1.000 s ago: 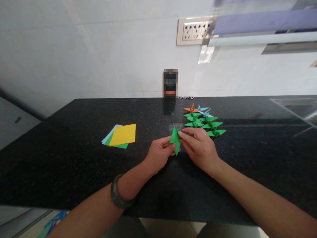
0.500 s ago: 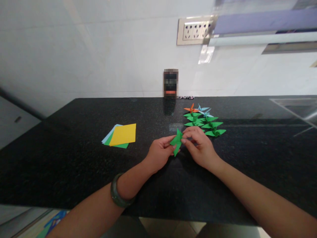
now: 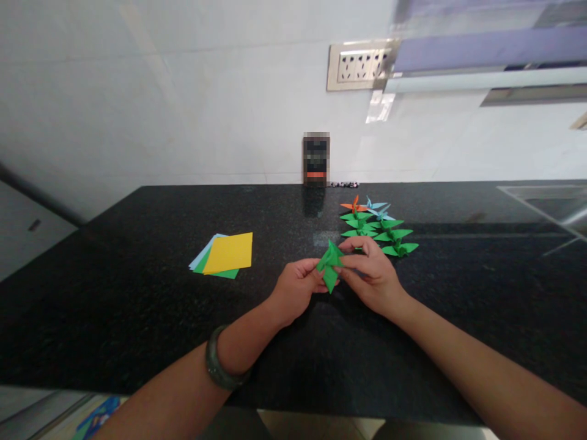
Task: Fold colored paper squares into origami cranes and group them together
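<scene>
A partly folded piece of green origami paper (image 3: 330, 264) is held up between my two hands, just over the dark countertop (image 3: 151, 330). My left hand (image 3: 298, 287) pinches its left side, the thumb in front and fingers behind. At its right edge, the thumb and fingers of my right hand (image 3: 370, 273) grip the paper. Behind the right hand stand folded paper cranes in rows: several green cranes (image 3: 398, 248), light blue ones (image 3: 381, 213) and an orange crane (image 3: 354, 205). My right hand hides part of the nearest ones.
To the left lies a fanned stack of paper squares, yellow (image 3: 228, 253) on top, green and light blue below. A pixelated dark upright object (image 3: 316, 160) leans at the wall beside a beaded strand (image 3: 345, 184). A socket panel (image 3: 360, 65) is on the wall. A sink edge (image 3: 541, 211) shows at right.
The green paper has turned a little and its folds are spread wider. My right fingers have shifted and reach further onto its right side. The whole view has moved slightly.
</scene>
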